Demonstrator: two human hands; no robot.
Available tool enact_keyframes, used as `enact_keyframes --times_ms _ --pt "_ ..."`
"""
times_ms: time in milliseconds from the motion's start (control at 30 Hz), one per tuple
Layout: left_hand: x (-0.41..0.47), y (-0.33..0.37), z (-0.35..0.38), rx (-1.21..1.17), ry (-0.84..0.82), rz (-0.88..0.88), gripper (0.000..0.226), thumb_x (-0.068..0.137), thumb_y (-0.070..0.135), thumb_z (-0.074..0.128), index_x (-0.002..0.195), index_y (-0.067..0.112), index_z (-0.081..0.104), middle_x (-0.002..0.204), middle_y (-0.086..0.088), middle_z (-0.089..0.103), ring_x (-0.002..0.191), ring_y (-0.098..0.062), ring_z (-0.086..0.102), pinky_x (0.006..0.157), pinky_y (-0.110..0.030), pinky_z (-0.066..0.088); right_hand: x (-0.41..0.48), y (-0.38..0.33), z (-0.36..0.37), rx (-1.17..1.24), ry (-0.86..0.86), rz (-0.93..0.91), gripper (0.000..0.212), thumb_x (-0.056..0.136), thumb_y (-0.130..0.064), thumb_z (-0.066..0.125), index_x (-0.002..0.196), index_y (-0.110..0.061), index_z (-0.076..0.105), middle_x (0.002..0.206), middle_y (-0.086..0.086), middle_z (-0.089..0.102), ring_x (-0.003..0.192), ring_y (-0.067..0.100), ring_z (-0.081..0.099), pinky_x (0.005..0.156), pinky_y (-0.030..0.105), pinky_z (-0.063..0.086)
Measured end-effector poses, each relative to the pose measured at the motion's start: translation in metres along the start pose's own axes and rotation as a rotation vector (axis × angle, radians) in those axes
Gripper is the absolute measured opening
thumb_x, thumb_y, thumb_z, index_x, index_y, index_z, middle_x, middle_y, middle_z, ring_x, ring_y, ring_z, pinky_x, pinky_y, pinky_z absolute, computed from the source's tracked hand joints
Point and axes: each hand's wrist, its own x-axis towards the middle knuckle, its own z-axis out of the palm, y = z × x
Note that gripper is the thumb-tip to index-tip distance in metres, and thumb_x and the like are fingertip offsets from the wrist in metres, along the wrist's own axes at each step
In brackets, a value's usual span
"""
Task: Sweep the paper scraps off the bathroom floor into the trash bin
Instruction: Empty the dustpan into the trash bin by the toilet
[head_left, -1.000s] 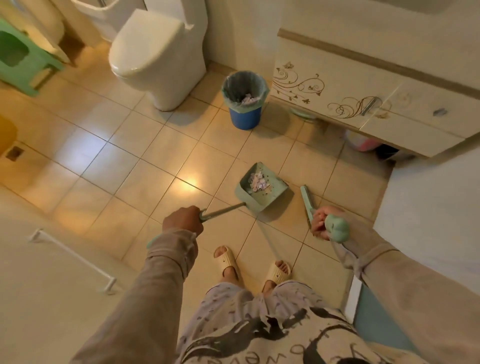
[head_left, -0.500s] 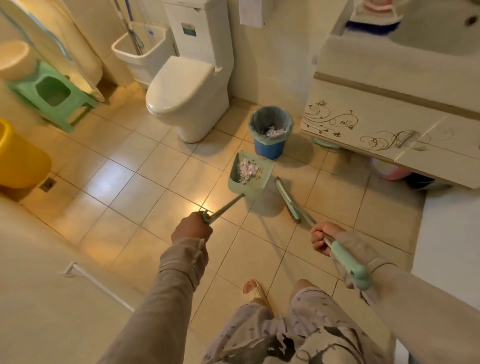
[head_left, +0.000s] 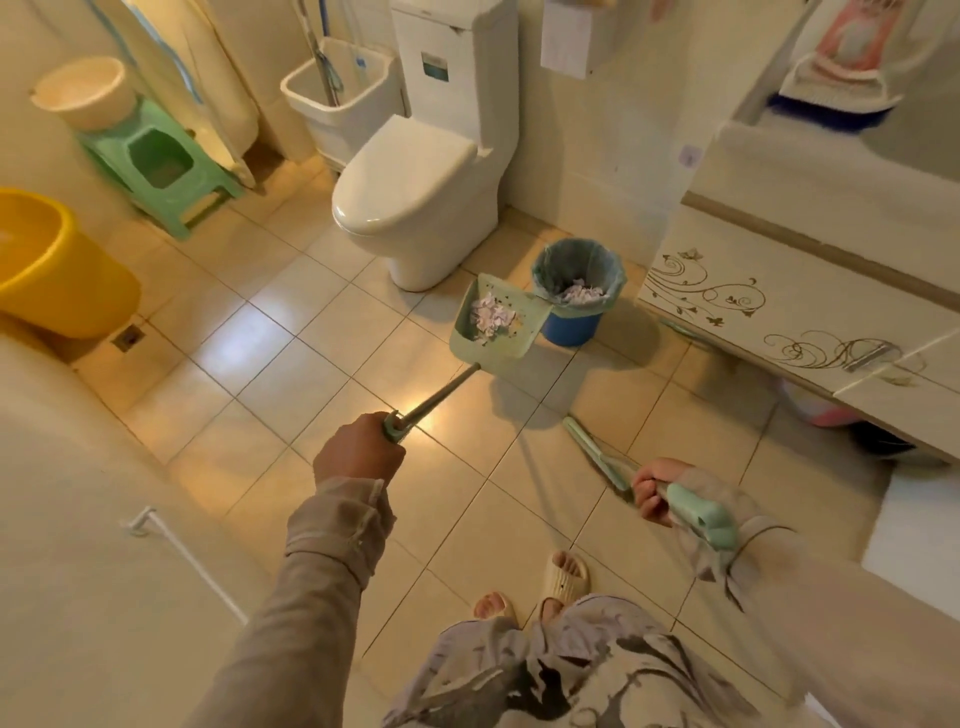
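Note:
My left hand (head_left: 358, 451) grips the long handle of a green dustpan (head_left: 511, 343). The pan hangs just above the floor, its right edge touching or overlapping the rim of the blue trash bin (head_left: 571, 325). White paper scraps (head_left: 491, 317) lie piled in the pan. More scraps (head_left: 582, 293) sit inside the bin's grey liner. My right hand (head_left: 655, 488) grips the green handle of a broom (head_left: 592, 452), whose head rests low near the floor to the right of the pan.
A white toilet (head_left: 415, 197) stands left of the bin. The vanity cabinet (head_left: 779, 291) juts out on the right. A yellow bucket (head_left: 57, 270), a green stool (head_left: 156, 156) and a mop sink (head_left: 337, 88) are at the left and back. My slippered feet (head_left: 540, 587) are below.
The dustpan with its scraps has moved forward from the middle of the floor up to the blue bin. I have stepped closer, and the broom has trailed along on the right.

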Motion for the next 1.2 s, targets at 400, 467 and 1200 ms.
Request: enact_keyframes --times_ms 400,467,1200 --pt "0.016 0.002 -0.019 -0.045 0.067 0.019 0.03 0.087 0.019 0.063 0.118 0.019 0.063 0.083 0.002 0.058 0.077 -0.015 0.052 0.068 -0.026 0.04 0.008 -0.031 0.01 0.021 -0.041 -0.019 0.034 0.095 -0.004 0.024 0.062 -0.011 0.032 0.024 0.0 0.033 0.014 0.009 0.03 0.027 0.003 0.024" --pt "0.022 0.015 -0.021 0.016 0.096 0.076 0.025 0.089 0.018 0.059 0.114 0.02 0.063 0.078 0.003 0.057 0.073 -0.015 0.051 0.066 -0.026 0.039 0.002 -0.036 0.016 0.023 -0.035 -0.037 0.035 0.095 -0.004 0.022 0.061 -0.011 0.031 0.023 -0.001 0.032 0.013 0.009 0.029 0.028 0.002 0.023" --pt "0.075 0.095 -0.032 0.914 0.265 0.642 0.027 0.097 0.021 0.047 0.121 0.007 0.05 0.101 -0.005 0.071 0.093 -0.022 0.07 0.073 -0.03 0.054 -0.003 0.017 0.036 0.4 -0.076 -0.029 0.022 0.09 -0.006 0.042 0.068 -0.009 0.04 0.035 0.005 0.045 0.022 0.012 0.042 0.031 0.01 0.037"
